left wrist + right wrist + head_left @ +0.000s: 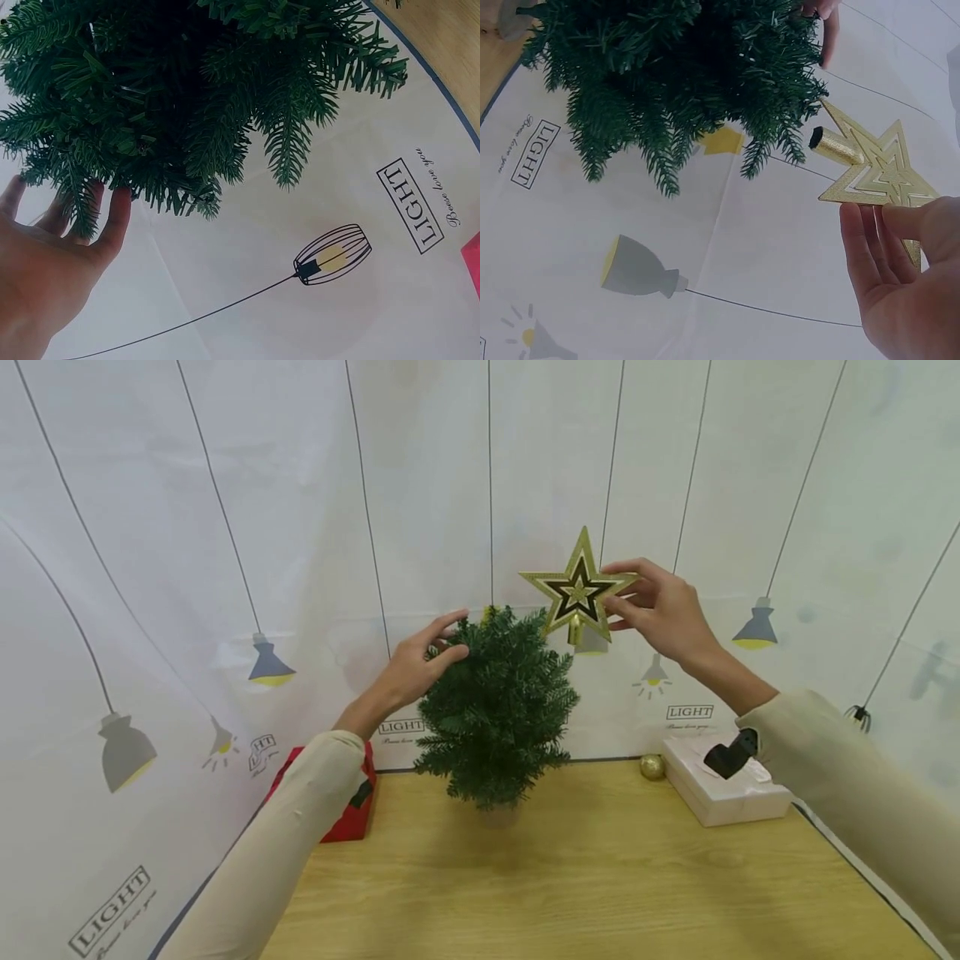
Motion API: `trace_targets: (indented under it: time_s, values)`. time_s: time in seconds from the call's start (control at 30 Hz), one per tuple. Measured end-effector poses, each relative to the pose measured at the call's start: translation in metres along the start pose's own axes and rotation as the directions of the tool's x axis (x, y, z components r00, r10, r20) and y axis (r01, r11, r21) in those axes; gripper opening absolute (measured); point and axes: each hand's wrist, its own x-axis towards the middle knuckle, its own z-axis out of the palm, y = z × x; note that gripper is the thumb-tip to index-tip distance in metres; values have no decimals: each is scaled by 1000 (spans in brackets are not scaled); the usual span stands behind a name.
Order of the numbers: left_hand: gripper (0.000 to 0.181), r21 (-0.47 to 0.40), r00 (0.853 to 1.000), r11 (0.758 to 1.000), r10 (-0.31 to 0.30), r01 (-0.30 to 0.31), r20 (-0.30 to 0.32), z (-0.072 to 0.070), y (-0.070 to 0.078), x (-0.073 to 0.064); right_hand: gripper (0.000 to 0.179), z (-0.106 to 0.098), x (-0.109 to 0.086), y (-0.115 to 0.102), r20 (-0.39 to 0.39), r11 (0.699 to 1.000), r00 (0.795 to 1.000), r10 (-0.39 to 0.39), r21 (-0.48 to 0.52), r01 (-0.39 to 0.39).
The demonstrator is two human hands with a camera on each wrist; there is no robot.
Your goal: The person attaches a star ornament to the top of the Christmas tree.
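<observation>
A small green artificial Christmas tree (498, 710) stands upright on the wooden table. Beside its upper left side is my left hand (411, 667), fingers spread and lightly bent, with the fingertips at the outer branches. Up to the right of the tree, my right hand (666, 614) pinches a gold star tree topper (580, 592) by one of its points, between thumb and fingers. The star is upright, and its short hollow socket (836, 146) points toward the tree in the right wrist view. One lower star point overlaps the treetop's right edge in the head view.
A gold ball ornament (652, 767) lies against a pale pink box (720, 781) at the table's back right. A red box or bag (352, 818) stands at the left, partly behind my left sleeve. Behind the table (585, 877) hangs a white sheet printed with lamps.
</observation>
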Motion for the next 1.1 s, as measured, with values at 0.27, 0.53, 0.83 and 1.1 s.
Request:
trace_targets:
  time_s: [0.27,0.53,0.83,1.1]
  values:
    - [59,4,1000,1000,3,-3,0,0,-2,1,38,12,15,-9,4,999,1000,-11,42,11]
    - [59,13,1000,1000,3,-3,-11,-3,-5,-3,37,29,32,-17,-2,998,1000,-21,66,21]
    - [59,1,1000,1000,5,-5,-26,-4,-6,-4,38,48,51,-22,-2,996,999,-39,81,39]
    - [59,-8,1000,1000,9,-9,-23,1,-5,-3,37,61,61,-23,0,997,999,-43,72,43]
